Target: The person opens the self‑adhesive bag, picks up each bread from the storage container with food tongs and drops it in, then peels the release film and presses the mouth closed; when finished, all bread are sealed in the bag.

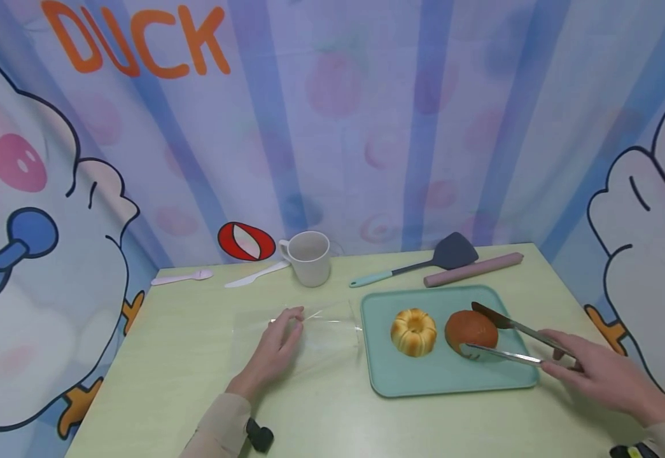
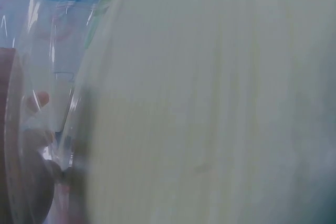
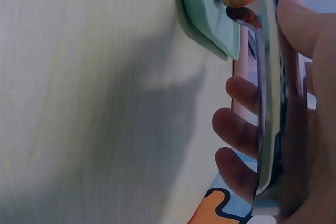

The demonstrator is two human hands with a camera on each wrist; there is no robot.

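Observation:
My right hand (image 1: 601,375) grips metal tongs (image 1: 529,360), with fingers and thumb wrapped on the two arms in the right wrist view. The tongs' tips stand on either side of a round brown bun (image 1: 469,329) on the green tray (image 1: 447,386). Left of that bun sits a golden ring-shaped bread (image 1: 414,332) with a fluted top. My left hand (image 1: 275,350) pinches the near-left part of a clear plastic bag (image 1: 332,331) beside the tray. Shiny film covers part of the fingers in the left wrist view.
Along the back of the table stand a pale mug (image 1: 312,267), a white plastic knife (image 1: 254,276) and a pink fork (image 1: 186,277). A dark-headed spatula (image 1: 454,250) and a mauve rolling stick (image 1: 469,270) lie behind the tray. A printed curtain (image 1: 343,159) hangs behind.

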